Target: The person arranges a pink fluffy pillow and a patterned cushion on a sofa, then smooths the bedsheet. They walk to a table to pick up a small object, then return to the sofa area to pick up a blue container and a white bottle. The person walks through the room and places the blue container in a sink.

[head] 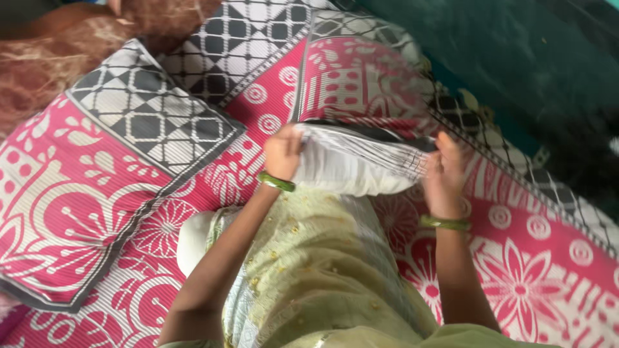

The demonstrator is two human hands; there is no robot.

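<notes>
My left hand (282, 152) grips the left end of a white pillow (351, 167), which is partly covered by a pink, white and black patterned cover (361, 84). My right hand (443, 174) holds the pillow's right end where the cover's edge meets it. Both wrists wear green bangles. The pillow rests over my lap, which is draped in pale green embroidered cloth (309, 258). The image is motion-blurred around the cover.
A pink and white woven mat (77, 193) with grey checkered panels covers the floor. Brown patterned fabric (58, 45) lies at the upper left. A dark green surface (516, 58) fills the upper right. Another white cushion edge (193, 235) peeks out beside my lap.
</notes>
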